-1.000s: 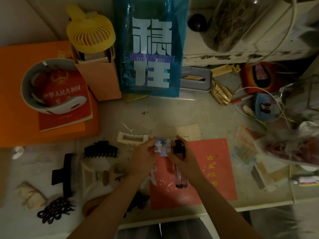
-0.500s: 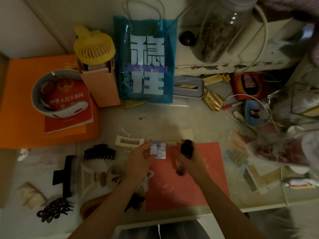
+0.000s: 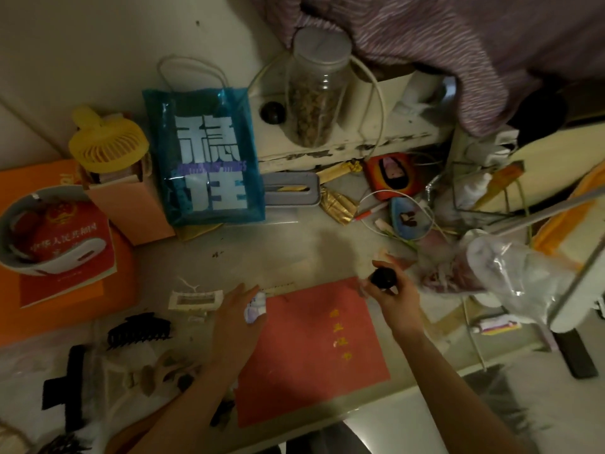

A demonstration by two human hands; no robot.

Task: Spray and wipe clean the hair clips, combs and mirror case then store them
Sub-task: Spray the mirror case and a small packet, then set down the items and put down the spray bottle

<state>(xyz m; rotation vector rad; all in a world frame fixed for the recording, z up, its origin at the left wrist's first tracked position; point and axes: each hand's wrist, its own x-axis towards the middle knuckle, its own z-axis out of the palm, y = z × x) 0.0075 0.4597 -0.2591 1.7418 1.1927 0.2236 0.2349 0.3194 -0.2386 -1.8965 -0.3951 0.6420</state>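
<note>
The small mirror case (image 3: 255,308), pale blue and white with a blurred print, sits at the left edge of the red folder (image 3: 314,348), held by the left hand (image 3: 235,317) with fingers stretched along it. The right hand (image 3: 391,294), well apart, grips a dark-capped spray bottle (image 3: 382,278) above the folder's top right corner. Gold characters on the folder are too blurred to read.
</note>
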